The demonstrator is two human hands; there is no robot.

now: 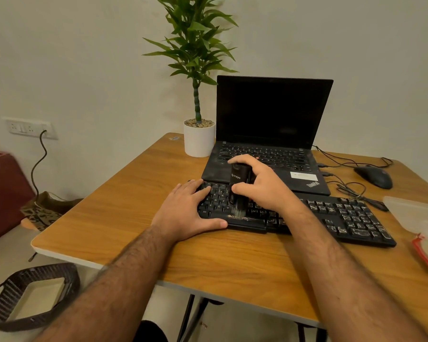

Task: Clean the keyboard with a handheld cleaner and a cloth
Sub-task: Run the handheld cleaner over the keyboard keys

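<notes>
While the keyboard (344, 215) lies on the wooden table (134, 201) just in front of the open laptop (269, 134), its left end is pressed down by the left hand (185, 213), whose fingers are spread flat over the keys with the thumb laid along the front edge. A black handheld cleaner (239, 183) is gripped upright by the right hand (260, 183), fingers curled round its body, and its brush tip is set on the keys between the two hands.

Dim warm light, soft shadows; wide-angle bending at edges; forearms, right side blurred; centre fairly sharp.
</notes>
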